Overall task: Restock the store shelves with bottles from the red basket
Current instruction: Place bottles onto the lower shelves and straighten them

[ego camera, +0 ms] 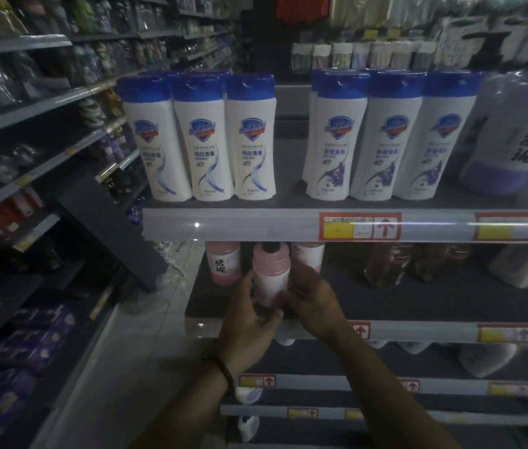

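Both hands are on it: the left hand and right hand each have their grip wrapped round the lower half of the pink plastic bottle with the black cap. It's upright at the front of the grey metal second shelf. Best play, I'd say: slide it straight back beside the matching pink labelled bottle, base flat, label outward.

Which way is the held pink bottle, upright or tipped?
Upright: the pink bottle has its dark cap on top, gripped between the left hand and right hand.
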